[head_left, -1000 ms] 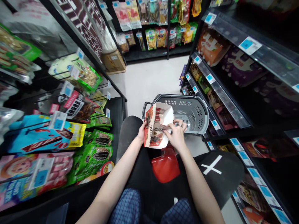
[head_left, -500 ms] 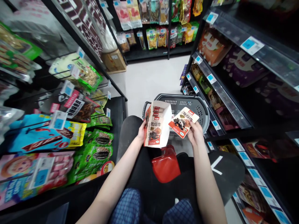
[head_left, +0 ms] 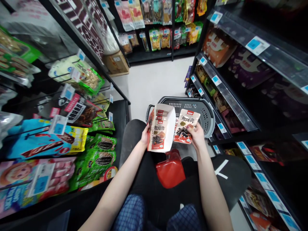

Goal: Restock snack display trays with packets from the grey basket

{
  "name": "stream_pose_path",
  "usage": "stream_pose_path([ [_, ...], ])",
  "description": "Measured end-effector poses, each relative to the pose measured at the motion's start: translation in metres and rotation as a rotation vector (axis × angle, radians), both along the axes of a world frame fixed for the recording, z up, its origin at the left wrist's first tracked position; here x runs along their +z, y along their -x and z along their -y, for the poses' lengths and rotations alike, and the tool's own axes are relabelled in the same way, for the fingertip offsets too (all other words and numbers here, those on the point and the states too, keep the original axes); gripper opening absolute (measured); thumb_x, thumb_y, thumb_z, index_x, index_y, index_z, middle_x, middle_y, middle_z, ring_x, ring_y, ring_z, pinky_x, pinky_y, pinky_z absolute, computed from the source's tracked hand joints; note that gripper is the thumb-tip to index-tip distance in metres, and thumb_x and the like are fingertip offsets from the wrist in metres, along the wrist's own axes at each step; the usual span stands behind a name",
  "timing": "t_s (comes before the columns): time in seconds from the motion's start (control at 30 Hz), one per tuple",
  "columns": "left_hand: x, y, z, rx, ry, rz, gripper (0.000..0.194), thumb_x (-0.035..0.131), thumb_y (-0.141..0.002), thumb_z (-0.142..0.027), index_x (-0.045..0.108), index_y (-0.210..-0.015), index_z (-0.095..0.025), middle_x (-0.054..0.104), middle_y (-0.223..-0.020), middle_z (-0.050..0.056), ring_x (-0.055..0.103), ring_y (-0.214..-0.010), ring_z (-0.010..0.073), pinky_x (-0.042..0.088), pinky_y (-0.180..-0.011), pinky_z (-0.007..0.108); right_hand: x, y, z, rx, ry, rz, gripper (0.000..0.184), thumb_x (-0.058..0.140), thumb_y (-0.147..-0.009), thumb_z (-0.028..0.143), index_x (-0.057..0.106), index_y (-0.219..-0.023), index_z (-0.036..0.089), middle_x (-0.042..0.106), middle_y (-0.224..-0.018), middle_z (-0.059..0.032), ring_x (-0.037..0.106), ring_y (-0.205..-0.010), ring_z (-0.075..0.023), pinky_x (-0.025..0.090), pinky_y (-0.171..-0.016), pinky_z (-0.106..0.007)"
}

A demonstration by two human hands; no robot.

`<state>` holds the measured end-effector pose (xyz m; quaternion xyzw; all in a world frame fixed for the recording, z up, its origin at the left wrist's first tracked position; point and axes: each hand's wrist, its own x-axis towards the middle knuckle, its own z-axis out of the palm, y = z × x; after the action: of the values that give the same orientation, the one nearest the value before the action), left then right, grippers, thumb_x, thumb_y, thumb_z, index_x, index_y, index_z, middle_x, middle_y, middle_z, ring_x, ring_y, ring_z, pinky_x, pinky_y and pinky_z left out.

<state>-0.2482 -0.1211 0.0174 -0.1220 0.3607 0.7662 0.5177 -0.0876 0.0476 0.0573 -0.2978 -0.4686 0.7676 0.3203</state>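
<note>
My left hand (head_left: 144,134) grips an open cardboard box (head_left: 170,128) by its left side. Inside the box several red-and-cream snack packets (head_left: 158,134) stand one behind another, printed like the loose one. Between the thumb and fingers of my right hand (head_left: 196,133) is a single snack packet (head_left: 184,128), upright, its printed front toward me, just right of the box. Below the box a shiny red thing (head_left: 170,171) sits between my legs; its kind is unclear. A grey shopping basket (head_left: 209,112) stands on the floor beyond both hands, partly hidden by the box and packet.
Hooks with bagged snacks (head_left: 102,150) line the left side, close to my left arm. Shelves with price tags (head_left: 218,80) rise on the right. Ahead, a rack of hanging bags (head_left: 155,40) crosses the aisle's end, with a brown carton (head_left: 116,62) at its left.
My right hand has shifted slightly left and turned the loose packet from a tilt to nearly upright, closer to the box. The left hand and box stay almost still.
</note>
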Motion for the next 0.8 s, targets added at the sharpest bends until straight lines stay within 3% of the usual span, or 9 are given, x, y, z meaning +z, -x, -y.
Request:
stream_pose_path([
  [0.2,0.005,-0.001,0.000,0.014,0.000,-0.008,0.047,0.041,-0.087,-0.043,0.059,-0.112,-0.008,0.069,-0.098,0.014,0.059,-0.107,0.0307,0.038,-0.100,0.049,-0.007,-0.003,-0.004,-0.050,-0.102,0.091,0.034,0.077,-0.059,0.029,0.061,-0.086,0.018,0.070,-0.088,-0.0037,0.066,-0.081,-0.0191,0.050,-0.082,-0.035],
  [0.37,0.004,0.000,-0.001,0.017,0.013,-0.017,0.044,0.037,-0.089,-0.042,0.061,-0.105,-0.009,0.070,-0.095,0.013,0.062,-0.101,0.0285,0.041,-0.097,0.047,-0.009,-0.004,-0.007,-0.110,-0.079,0.076,0.035,0.078,-0.057,0.028,0.061,-0.086,0.018,0.070,-0.087,-0.0028,0.066,-0.079,-0.0176,0.050,-0.080,-0.033],
  [0.6,0.004,-0.001,-0.001,0.009,0.015,-0.006,0.047,0.041,-0.087,-0.044,0.058,-0.113,-0.008,0.069,-0.098,0.014,0.061,-0.102,0.0299,0.040,-0.098,0.048,-0.003,-0.004,-0.008,-0.153,0.038,-0.033,0.031,0.075,-0.059,0.034,0.060,-0.082,0.019,0.068,-0.081,0.0010,0.062,-0.070,-0.0139,0.048,-0.070,-0.027],
  [0.67,0.003,-0.001,0.000,0.009,0.016,-0.002,0.048,0.043,-0.086,-0.044,0.057,-0.115,-0.008,0.069,-0.099,0.014,0.061,-0.103,0.0306,0.039,-0.098,0.048,0.001,-0.007,-0.008,-0.088,0.121,-0.130,0.026,0.070,-0.065,0.040,0.055,-0.073,0.020,0.060,-0.063,0.0049,0.054,-0.052,-0.0089,0.043,-0.056,-0.023],
  [0.73,0.002,0.000,0.000,0.005,0.007,0.000,0.049,0.044,-0.086,-0.044,0.056,-0.117,-0.008,0.069,-0.100,0.014,0.060,-0.104,0.0308,0.039,-0.099,0.048,0.005,-0.010,-0.009,0.098,0.212,-0.241,0.032,0.065,-0.070,0.047,0.047,-0.064,0.021,0.042,-0.047,0.0089,0.035,-0.035,-0.0051,0.032,-0.042,-0.021],
  [0.8,0.000,0.000,0.001,-0.007,-0.013,0.001,0.050,0.044,-0.085,-0.045,0.055,-0.118,-0.009,0.068,-0.102,0.014,0.059,-0.106,0.0310,0.039,-0.099,0.048,0.007,-0.014,-0.010,0.300,0.318,-0.352,0.041,0.062,-0.070,0.053,0.038,-0.061,0.021,0.028,-0.043,0.0111,0.019,-0.029,-0.0038,0.021,-0.036,-0.021],
])
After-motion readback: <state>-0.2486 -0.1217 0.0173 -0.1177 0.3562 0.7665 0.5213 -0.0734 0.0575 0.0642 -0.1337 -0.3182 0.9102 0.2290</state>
